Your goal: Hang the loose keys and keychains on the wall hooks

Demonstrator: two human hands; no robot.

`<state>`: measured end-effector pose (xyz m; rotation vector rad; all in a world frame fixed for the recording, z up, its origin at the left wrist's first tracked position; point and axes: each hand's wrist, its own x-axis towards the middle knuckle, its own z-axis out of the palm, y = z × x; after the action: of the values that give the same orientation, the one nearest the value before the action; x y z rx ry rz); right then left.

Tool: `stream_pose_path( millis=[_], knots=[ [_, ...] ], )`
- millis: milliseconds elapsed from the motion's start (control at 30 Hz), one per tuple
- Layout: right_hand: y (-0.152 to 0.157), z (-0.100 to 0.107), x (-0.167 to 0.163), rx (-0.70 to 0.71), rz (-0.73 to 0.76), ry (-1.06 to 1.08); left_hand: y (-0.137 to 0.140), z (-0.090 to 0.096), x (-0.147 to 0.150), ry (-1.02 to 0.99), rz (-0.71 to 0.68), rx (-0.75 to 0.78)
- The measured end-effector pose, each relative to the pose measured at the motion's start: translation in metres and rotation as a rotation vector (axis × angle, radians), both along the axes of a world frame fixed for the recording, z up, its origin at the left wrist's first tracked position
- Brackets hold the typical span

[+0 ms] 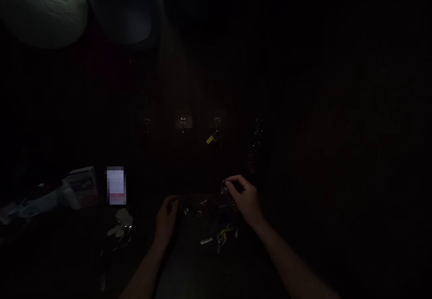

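In dim light my right hand (248, 200) pinches a metal key ring (223, 188) between thumb and forefinger, raised over the dark surface. What hangs below it is hard to make out. My left hand (166, 216) is low on the left, fingers loosely bent and apart, with nothing visible in it. Small metal pieces (200, 213) lie between the hands. Nearer to me lie a bunch of keys (219, 240) with yellow parts and a small pale bar-shaped piece (206, 241). Another bunch with pale tags (124, 219) is left of my left hand.
Several metal hooks (183, 122) line the dark wall ahead; keys with a yellow tag (210, 140) hang from one. A box (83, 186) and a blurred-out pale rectangle (116, 185) stand at left. Caps or similar rounded things (43, 15) hang at upper left.
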<state>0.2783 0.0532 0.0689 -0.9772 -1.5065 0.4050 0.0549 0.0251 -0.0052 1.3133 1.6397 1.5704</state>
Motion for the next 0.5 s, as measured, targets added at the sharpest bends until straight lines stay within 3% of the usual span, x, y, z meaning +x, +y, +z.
stream_pose_path(
  millis=[300, 500],
  knots=[
    [0.043, 0.092, 0.007, 0.126, -0.023, 0.065, 0.002, -0.005, -0.001, 0.015, -0.028, 0.013],
    [0.069, 0.124, -0.004, 0.189, 0.047, 0.084, 0.003, -0.006, -0.001, 0.005, -0.019, 0.014]
  ],
)
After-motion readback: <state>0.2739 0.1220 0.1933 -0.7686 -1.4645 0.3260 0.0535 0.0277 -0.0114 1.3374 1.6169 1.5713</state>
